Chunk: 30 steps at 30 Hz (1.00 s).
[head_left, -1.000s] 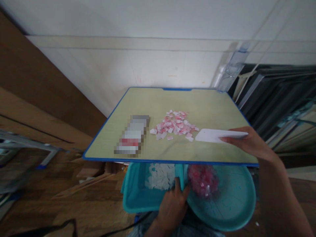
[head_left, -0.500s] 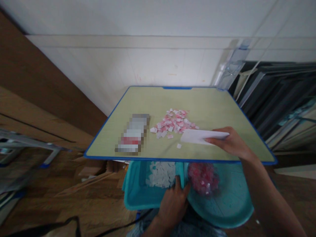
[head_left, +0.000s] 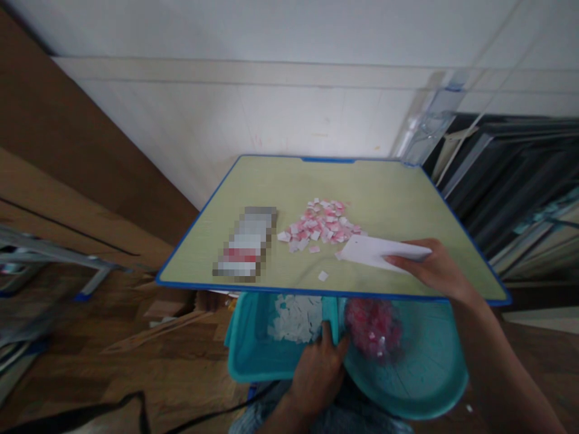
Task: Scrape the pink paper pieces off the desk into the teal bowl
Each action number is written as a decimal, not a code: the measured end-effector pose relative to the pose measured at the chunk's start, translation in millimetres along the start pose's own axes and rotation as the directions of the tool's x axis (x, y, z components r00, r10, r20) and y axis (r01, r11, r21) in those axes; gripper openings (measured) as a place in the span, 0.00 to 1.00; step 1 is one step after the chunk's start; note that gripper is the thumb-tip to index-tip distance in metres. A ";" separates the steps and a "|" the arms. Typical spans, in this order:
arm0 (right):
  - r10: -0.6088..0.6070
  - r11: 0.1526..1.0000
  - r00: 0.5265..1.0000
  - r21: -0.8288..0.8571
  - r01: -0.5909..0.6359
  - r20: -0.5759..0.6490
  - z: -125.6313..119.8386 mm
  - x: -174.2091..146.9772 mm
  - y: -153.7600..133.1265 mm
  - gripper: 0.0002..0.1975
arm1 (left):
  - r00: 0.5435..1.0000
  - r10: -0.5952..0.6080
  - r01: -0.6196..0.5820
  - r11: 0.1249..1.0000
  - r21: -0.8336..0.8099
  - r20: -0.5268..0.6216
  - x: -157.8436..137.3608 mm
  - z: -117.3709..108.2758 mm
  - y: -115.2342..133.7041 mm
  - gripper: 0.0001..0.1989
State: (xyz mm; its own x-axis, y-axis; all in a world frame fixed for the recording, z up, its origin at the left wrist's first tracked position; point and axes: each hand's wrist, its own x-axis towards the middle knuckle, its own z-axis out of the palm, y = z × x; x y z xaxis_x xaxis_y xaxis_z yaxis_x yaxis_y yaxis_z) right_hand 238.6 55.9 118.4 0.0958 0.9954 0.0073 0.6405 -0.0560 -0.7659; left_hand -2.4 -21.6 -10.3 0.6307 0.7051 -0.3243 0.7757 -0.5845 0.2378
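My right hand (head_left: 423, 262) is closed on a stiff white card (head_left: 377, 250), thumb on the near side. The card is held tilted low over the table (head_left: 389, 187), its left end by a pile of small pink-and-white paper pieces (head_left: 325, 226). One loose white paper piece (head_left: 322, 276) lies close to the front edge. Below the table, my left hand (head_left: 322, 364) grips the rim of a teal rectangular tub (head_left: 253, 361), where it meets a round teal basin (head_left: 420, 398). White paper pieces (head_left: 296, 318) lie in the tub. A clear bag of reddish bits (head_left: 373, 328) sits in the basin.
A blurred-out flat object (head_left: 246, 241) lies on the table's left side. At the back right corner stands a clear plastic bottle (head_left: 427, 126). Dark flat panels (head_left: 520, 150) lean at right, a metal ladder (head_left: 58, 256) at left. A black strap (head_left: 122, 405) crosses below.
My right hand has moved slightly right with the card, whose broad face now shows more. The loose paper piece has slid towards the front edge. My left hand stays on the rim.
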 end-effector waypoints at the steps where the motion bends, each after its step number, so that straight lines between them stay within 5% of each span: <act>1: -0.011 1.000 1.000 -0.002 0.011 0.005 1.2 0.2 0.7 0.14 | 1.000 -0.001 0.001 1.000 -0.002 0.003 0.0 -0.3 0.0 0.27; 8: -0.072 0.990 0.992 -0.116 0.085 0.106 -5.2 -1.8 -2.8 0.16 | 1.000 -0.013 0.013 1.000 -0.005 0.019 -0.7 -2.5 0.5 0.27; 15: -0.067 0.987 0.994 -0.141 0.080 0.090 -21.6 -10.3 -6.7 0.17 | 1.000 -0.009 0.009 1.000 0.002 -0.004 -0.7 -2.5 1.1 0.29; 20: -0.003 0.994 0.995 -0.107 -0.007 -0.097 -26.3 -17.1 1.7 0.16 | 1.000 0.005 -0.005 1.000 0.000 0.003 -0.3 -1.7 0.2 0.29; 30: 0.012 0.990 0.999 -0.141 -0.017 -0.040 -19.2 -14.2 -6.6 0.15 | 0.999 -0.005 0.005 1.000 -0.012 0.035 -0.7 -5.3 0.1 0.27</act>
State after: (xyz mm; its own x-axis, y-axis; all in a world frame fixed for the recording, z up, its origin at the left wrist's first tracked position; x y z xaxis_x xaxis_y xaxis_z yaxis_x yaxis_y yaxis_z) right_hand 247.6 40.7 135.7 0.1332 0.9908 0.0238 0.7397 -0.0834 -0.6678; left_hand -2.7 -20.1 -5.2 0.6257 0.6935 -0.3572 0.7793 -0.5759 0.2471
